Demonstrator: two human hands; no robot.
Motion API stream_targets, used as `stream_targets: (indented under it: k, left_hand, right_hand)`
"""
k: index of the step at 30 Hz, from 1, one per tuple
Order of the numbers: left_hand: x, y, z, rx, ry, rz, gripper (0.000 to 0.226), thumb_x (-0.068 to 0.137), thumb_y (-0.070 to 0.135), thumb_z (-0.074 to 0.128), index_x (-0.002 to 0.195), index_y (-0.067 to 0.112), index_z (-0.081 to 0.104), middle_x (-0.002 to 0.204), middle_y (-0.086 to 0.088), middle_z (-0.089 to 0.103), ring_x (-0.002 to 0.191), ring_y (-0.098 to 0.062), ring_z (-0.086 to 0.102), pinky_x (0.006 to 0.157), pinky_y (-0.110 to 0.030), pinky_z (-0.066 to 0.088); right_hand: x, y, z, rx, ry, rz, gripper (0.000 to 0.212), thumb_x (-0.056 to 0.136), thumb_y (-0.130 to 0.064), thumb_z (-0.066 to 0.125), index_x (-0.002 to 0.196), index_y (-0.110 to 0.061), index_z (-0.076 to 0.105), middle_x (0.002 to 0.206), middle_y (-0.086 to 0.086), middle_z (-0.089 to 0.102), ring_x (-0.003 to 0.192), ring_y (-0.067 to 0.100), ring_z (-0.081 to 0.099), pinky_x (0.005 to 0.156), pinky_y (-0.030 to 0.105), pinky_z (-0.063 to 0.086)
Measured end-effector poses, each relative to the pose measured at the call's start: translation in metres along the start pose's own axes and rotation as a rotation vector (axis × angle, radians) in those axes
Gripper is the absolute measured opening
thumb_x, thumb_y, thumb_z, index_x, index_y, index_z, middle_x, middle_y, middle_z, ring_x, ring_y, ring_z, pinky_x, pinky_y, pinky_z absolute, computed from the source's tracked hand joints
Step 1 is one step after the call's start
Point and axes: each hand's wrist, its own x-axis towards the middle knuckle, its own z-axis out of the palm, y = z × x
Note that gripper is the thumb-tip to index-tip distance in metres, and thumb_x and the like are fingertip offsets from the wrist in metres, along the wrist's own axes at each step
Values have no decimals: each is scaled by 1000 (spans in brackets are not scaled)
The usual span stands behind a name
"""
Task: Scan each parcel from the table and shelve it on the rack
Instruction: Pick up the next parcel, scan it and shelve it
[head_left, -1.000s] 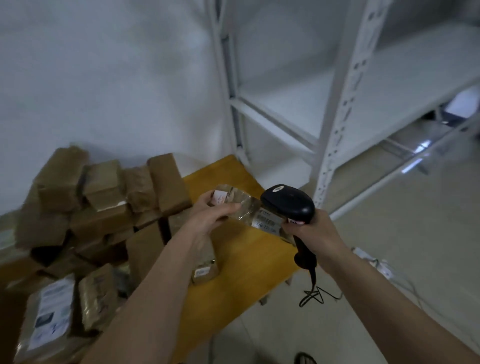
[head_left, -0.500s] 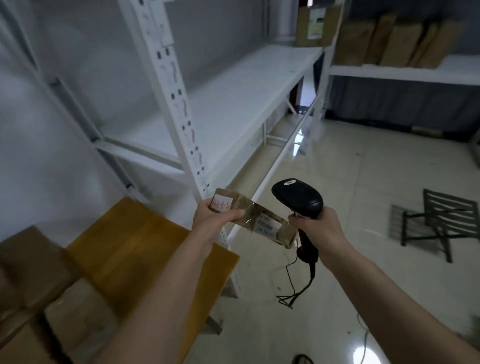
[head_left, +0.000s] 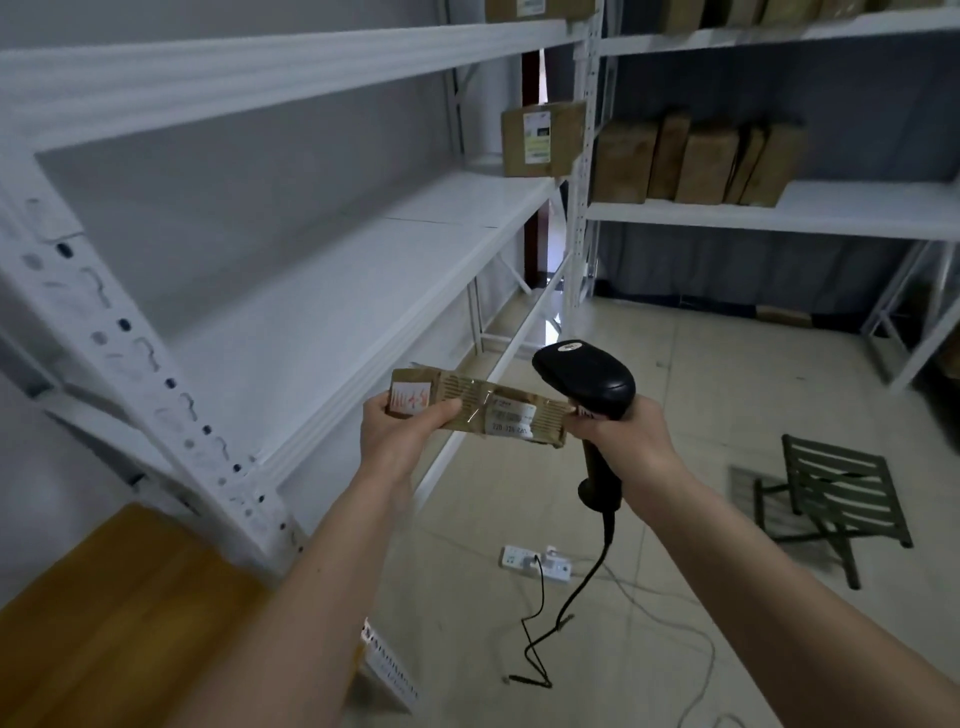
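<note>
My left grip (head_left: 402, 434) pinches one end of a flat brown parcel (head_left: 475, 410); my right grip (head_left: 631, 436) holds a black scanner (head_left: 584, 376) at its other end. White rack (head_left: 332, 306) beyond my left grip.

White rack (head_left: 363, 291) bears cardboard parcels (head_left: 696, 161); floor (head_left: 727, 374) holds power strip (head_left: 535, 560).

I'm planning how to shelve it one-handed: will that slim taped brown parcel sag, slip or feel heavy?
The slim brown cardboard parcel probably stays stiff: it spans straight between the left hand and right hand. It is likely light, since fingertips pinch it. Its glossy tape may be a little slippery.
</note>
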Motion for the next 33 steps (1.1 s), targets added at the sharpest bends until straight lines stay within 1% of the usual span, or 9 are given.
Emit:
stream_targets:
  k: [2,4,8,12,15,21,26,29,33]
  left_hand:
    - [13,10,14,-40,11,19,84,45,32,90,120,14,56,108,-2,70,99,-12,67,82,-22,51]
    - [29,20,28,-68,-18,37,80,51,29,90,121,10,59,110,-4,71,102,-16,67,90,-27,51]
    - [75,40,64,-144,-31,58,39,73,17,82,109,8,69,97,0,74,93,-14,67,91,-27,50]
    - [142,59,107,-313,32,-15,34,74,18,80,104,7,67,94,-4,72,93,-16,65,88,-29,51]
    - [199,77,142,-397,69,-41,24,72,20,82,91,13,70,77,3,73,82,-11,65,81,-28,53]
    - [292,116,203,-463,110,-76,29,67,19,84,92,13,70,77,-3,75,69,-13,72,55,-25,56]
    - [351,138,251,-437,156,-73,36,71,26,83,100,13,66,94,-7,73,86,-19,70,81,-35,58]
    - [383,144,273,-435,199,-70,31,72,30,82,92,16,64,92,-6,70,89,-19,69,84,-38,58]
    - [424,147,295,-419,264,-87,36,72,38,81,93,20,58,91,-3,67,80,-15,65,55,-27,55]
  right_hand:
    - [21,-8,-7,8,-1,-25,21,77,6,66,72,-13,61,69,7,58,65,19,53,58,27,42]
    - [44,-15,-13,32,5,-52,20,76,7,66,72,-12,61,69,8,57,66,20,52,58,27,41]
    - [105,-29,-24,71,-8,-80,19,75,4,69,76,-14,63,75,11,60,69,21,55,63,30,44]
    - [187,-48,-33,108,-3,-101,21,72,3,72,80,-14,64,73,11,62,70,25,57,69,37,49]
    - [255,-73,-41,92,-28,-134,25,73,1,73,85,-19,63,79,9,65,75,25,61,77,41,52]
    - [375,-122,-56,98,-18,-161,25,75,0,73,85,-21,61,82,7,64,80,23,61,82,41,51]
    - [446,-130,-69,94,-21,-130,28,75,3,72,98,-12,64,84,9,65,77,24,62,79,40,52]
    - [486,-135,-66,120,-68,-106,25,76,3,71,89,-17,62,87,9,65,80,25,63,82,42,54]
    - [543,-142,-51,194,-196,-81,28,77,3,71,93,-18,61,97,10,64,90,28,63,88,44,54]
